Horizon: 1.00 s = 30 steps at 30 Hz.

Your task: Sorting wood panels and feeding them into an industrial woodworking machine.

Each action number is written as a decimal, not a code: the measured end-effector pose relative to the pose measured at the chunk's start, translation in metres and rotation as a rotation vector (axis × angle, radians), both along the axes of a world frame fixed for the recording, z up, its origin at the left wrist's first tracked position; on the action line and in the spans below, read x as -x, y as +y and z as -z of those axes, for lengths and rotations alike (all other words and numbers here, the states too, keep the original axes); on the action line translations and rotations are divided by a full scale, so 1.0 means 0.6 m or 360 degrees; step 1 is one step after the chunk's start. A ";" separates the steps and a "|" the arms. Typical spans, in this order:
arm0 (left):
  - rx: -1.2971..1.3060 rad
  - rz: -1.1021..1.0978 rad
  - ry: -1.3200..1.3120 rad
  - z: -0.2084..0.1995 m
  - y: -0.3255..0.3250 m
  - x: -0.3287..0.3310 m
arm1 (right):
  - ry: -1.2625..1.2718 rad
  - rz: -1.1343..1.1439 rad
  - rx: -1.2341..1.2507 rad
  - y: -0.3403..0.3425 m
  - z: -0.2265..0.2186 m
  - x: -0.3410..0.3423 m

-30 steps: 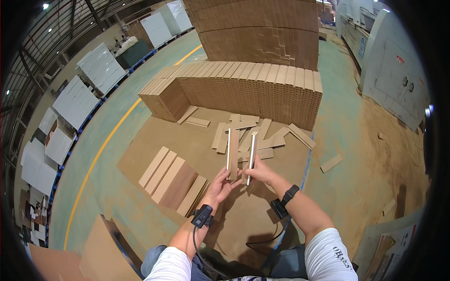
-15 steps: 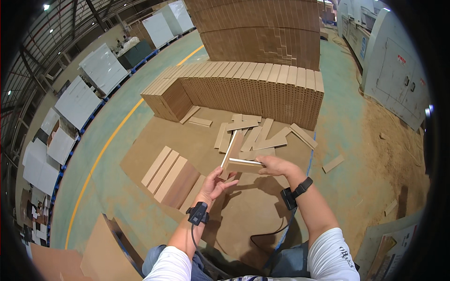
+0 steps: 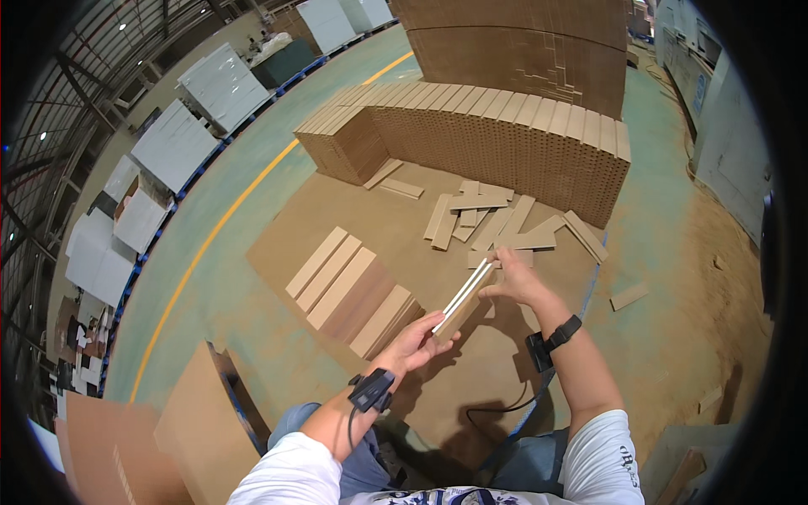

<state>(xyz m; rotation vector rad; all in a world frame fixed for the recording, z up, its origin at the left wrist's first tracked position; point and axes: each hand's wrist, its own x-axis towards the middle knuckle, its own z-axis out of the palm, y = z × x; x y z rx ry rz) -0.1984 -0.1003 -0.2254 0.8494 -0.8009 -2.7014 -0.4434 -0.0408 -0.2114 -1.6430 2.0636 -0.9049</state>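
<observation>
Two short wooden boards [image 3: 462, 296] with white edges lie side by side, aligned and slanting up to the right between my hands. My left hand [image 3: 411, 344] grips their lower end. At the upper end, my right hand [image 3: 516, 279] holds them with thumb and fingers. Just beyond my right hand lies a loose pile of similar boards [image 3: 478, 203] on a brown sheet [image 3: 311, 206]. Left of my left hand are several neat stacks of boards [image 3: 337, 271], tops level and close together.
A long wall of stacked boards [image 3: 505, 139] curves behind the pile, with a taller stack [image 3: 522, 55] at its back. Grey machine cabinets [image 3: 732, 126] stand at right. Wrapped pallets [image 3: 177, 145] line the far left. Large panels [image 3: 198, 421] lean at the near left.
The two boards, earlier crossed at an angle, now lie parallel against each other. My right hand has moved to their upper end. The view has shifted, so the scene sits further right.
</observation>
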 end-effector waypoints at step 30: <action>-0.0048 -0.0977 -0.1043 -0.062 0.023 -0.187 | -0.1766 0.0642 -0.0037 -0.089 0.024 -0.349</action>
